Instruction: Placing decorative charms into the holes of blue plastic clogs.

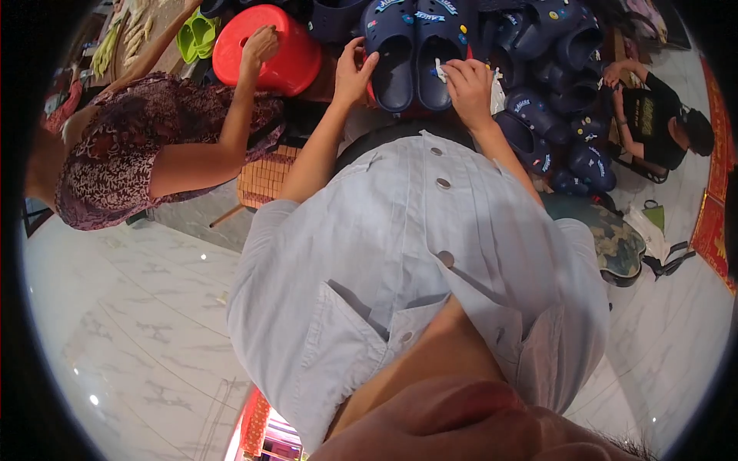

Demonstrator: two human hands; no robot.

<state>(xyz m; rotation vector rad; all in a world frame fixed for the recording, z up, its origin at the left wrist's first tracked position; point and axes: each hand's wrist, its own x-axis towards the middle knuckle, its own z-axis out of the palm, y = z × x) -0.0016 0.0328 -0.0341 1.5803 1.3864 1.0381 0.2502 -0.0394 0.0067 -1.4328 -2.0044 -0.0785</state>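
Observation:
In front of me stands a pair of dark blue clogs (pixel 393 77) side by side, with small charms on their tops. My left hand (pixel 354 73) is beside the left clog, its fingers apart and its thumb against the clog's outer edge. A small crumpled white scrap (pixel 440 71), cloth or paper, is pinched in my right hand (pixel 469 86), over the opening of the right clog. Bits of something red show at both sides of the pair; most of it is hidden beneath.
Many more dark blue clogs (pixel 530 115) are heaped at the right. On the left are a red plastic stool (pixel 304 58), with another person's hand (pixel 263 44) on it, and lime-green clogs (pixel 197 34). A person in black (pixel 649 115) sits at far right. A camouflage cushion (pixel 603 238) lies nearby.

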